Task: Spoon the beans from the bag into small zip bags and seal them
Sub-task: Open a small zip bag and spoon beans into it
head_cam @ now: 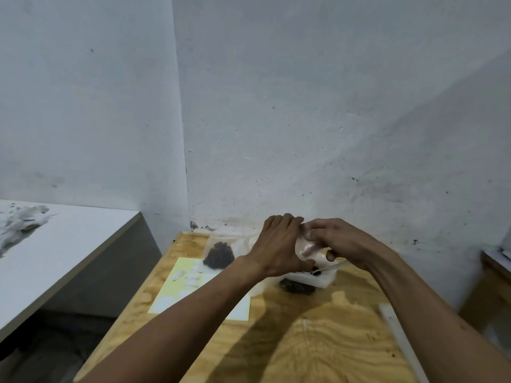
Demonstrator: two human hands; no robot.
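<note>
Nearest on the plywood surface [318,341] lies a pale yellow sheet [177,288] with small labels. Beyond it the left hand [276,244] and right hand [340,244] meet above the surface, both pinching a small clear zip bag [307,247] between fingertips; whether it holds beans yet cannot be told. The thin film looks limp, light and slippery, best gripped at its stiffer zip edge. Beneath the hands sits the open bean bag [307,283], dark beans inside, a spoon handle [336,266] poking out. Farther left, a filled zip bag [219,254] rests near the wall.
</note>
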